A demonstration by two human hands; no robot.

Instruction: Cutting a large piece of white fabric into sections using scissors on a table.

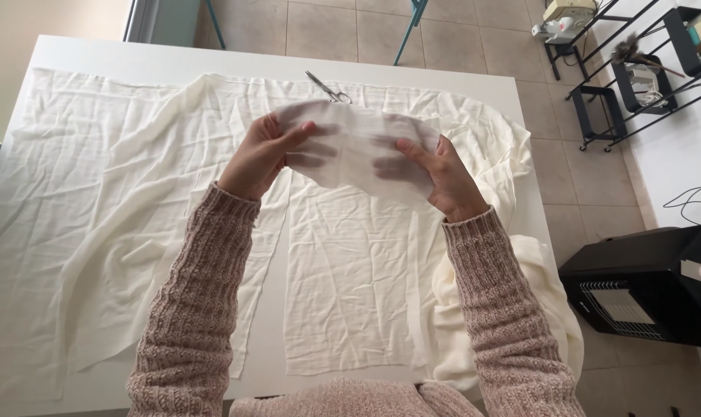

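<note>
Fabric piece [362, 150], small, white and sheer, is held up between both hands above the table [474, 89]. The left hand [261, 154] pinches its left edge, the right hand [443, 174] its right edge, fingers showing dimly through the cloth. Beneath the grip lies a flat cut panel [350, 286]; wider cream cloth [95, 193] spreads around it. Beyond the grip, scissors [327, 87] rest on the cloth.

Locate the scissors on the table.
In the head view, the scissors lie at the table's far edge, on the cream fabric, just beyond the held cloth piece.
</note>
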